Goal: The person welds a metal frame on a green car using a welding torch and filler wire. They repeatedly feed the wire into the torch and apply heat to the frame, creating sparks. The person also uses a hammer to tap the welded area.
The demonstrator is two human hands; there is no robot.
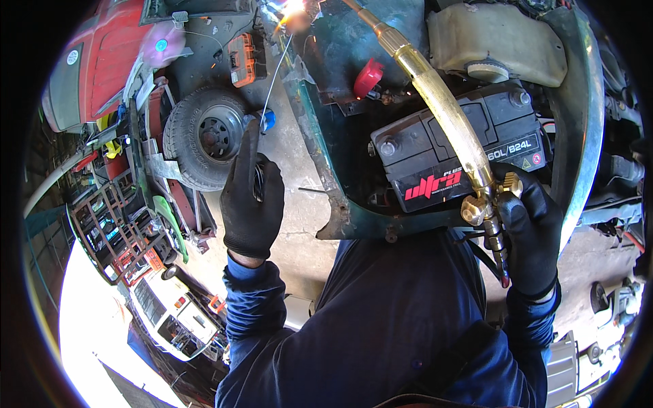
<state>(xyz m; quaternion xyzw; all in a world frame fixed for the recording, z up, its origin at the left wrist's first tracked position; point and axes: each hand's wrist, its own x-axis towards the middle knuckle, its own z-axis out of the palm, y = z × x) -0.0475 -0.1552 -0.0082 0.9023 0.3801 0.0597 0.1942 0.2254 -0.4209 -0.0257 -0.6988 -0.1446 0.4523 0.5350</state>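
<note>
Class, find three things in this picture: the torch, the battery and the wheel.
Torch (pixel 439 102), head view: its brass handle.
Battery (pixel 427 147), head view: its top face.
Wheel (pixel 218 134), head view: its dark rim.

Shiny metal torch (pixel 439 102), matt plastic battery (pixel 423 146)
</note>
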